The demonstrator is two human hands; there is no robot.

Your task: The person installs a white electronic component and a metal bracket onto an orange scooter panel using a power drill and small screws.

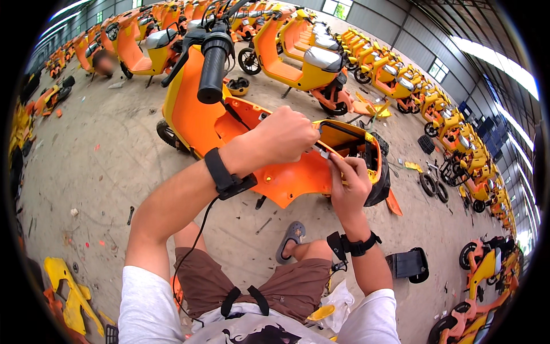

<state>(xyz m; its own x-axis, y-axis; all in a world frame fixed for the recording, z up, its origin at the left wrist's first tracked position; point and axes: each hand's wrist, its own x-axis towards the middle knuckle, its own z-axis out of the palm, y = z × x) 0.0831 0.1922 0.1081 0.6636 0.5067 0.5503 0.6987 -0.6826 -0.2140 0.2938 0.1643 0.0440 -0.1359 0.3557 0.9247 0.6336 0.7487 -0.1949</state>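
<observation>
Two bare hands meet over a yellow-and-orange plastic scooter (197, 117) standing crosswise before a seated person, handlebar to the left, tail to the right.
The glossy orange moulded plastic panel (295, 180) lies straight ahead, beyond the knees, its long axis running left to right beneath the left forearm; a small silver metal fitting (324, 153) sits at its upper edge, between the hands, with the right nearer. The left hand (286, 137) is curled into a fist above that edge (what it may grip is hidden); the right hand (350, 182) is narrowed, fingertips at the edge beside the fitting, though whether they pinch it cannot be told. No brand or label is legible; the grey T-shirt (258, 332) carries a dark print.
</observation>
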